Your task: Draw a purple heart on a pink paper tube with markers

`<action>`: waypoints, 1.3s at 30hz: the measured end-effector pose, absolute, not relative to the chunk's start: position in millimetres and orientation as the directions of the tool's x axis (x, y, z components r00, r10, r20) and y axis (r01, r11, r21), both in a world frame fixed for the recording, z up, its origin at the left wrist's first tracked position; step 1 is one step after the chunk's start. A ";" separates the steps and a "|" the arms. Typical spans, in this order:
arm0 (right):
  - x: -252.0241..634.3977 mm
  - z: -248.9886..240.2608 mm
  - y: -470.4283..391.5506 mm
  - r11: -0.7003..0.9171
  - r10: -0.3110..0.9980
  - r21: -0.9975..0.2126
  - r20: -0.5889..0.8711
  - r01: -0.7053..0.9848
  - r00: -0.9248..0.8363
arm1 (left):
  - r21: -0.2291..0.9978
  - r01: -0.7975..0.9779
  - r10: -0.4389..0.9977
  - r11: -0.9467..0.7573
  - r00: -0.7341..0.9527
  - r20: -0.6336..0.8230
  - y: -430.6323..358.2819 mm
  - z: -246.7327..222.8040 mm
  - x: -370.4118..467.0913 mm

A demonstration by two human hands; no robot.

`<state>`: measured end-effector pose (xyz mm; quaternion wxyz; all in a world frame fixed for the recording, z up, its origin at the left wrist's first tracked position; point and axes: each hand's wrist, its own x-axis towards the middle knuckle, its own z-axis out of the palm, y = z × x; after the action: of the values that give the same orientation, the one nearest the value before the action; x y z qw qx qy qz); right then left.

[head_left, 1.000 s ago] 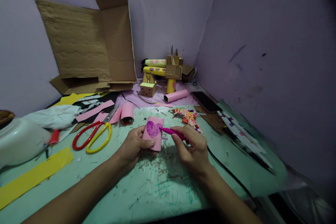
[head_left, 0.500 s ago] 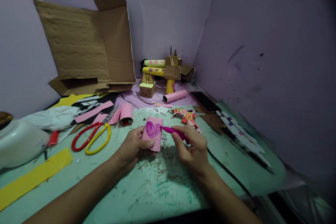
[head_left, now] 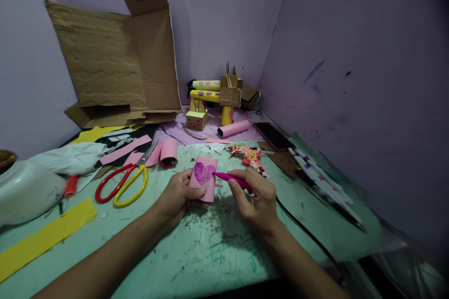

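Observation:
Between thumb and fingers, my left hand (head_left: 178, 196) grips a pink paper tube (head_left: 209, 191), held tilted above the table. A heart (head_left: 203, 174) coloured in purple-magenta covers the upper part of its face. My right hand (head_left: 255, 198) is closed around a magenta marker pen (head_left: 235, 180). The marker's tip points left and meets the heart's right edge; whether it touches cannot be made out exactly. The fingers under the tube are partly hidden.
Scissors (head_left: 131, 184) with red and yellow handles lie left, beside another pink tube (head_left: 169, 153). A phone (head_left: 274, 136) and several white markers (head_left: 324, 182) lie right. Behind stand yellow cardboard figures (head_left: 206, 96) and an opened cardboard box (head_left: 112, 56). A black cable (head_left: 308, 231) crosses the table.
The marker tip has shifted slightly down along the heart's right edge, with my right hand moving a little. My left hand and the tube are almost unmoved.

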<state>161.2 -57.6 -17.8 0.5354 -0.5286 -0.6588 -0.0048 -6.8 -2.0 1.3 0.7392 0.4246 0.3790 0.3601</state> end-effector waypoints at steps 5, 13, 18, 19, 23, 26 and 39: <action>161.2 -18.8 -57.3 0.433 0.697 -0.570 0.703 0.698 0.142 | 0.900 -0.207 0.855 0.384 0.448 -0.262 -1.7 0.4 -6.7; 158.5 -16.6 -57.7 0.484 0.668 -0.567 0.731 0.667 0.136 | 0.892 -0.226 0.865 0.393 0.421 -0.275 -2.5 1.8 -5.8; 156.5 -12.4 -57.9 0.498 0.650 -0.704 0.690 0.507 0.319 | 0.891 -0.249 0.882 0.380 0.387 -0.268 -3.9 2.8 -3.8; 156.3 -11.5 -58.0 0.488 0.659 -0.733 0.665 0.474 0.352 | 0.894 -0.250 0.887 0.372 0.378 -0.263 -4.1 2.6 -3.4; 155.0 -10.2 -58.5 0.444 0.710 -0.815 0.573 0.373 0.409 | 0.897 -0.212 0.879 0.388 0.378 -0.291 -4.1 1.4 -2.0; 153.1 -12.4 -57.8 0.433 0.732 -0.838 0.542 0.332 0.413 | 0.893 -0.191 0.860 0.409 0.409 -0.306 -3.8 0.5 -1.4; 152.3 -16.7 -54.0 0.614 0.681 -0.587 0.732 0.527 0.021 | 0.917 -0.147 0.876 0.371 0.384 -0.293 -4.4 -3.7 -0.6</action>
<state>152.3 -54.0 -16.7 0.5678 -0.4337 -0.6963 0.0682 -0.6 -4.4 -3.7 0.7119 0.4306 0.4228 0.3593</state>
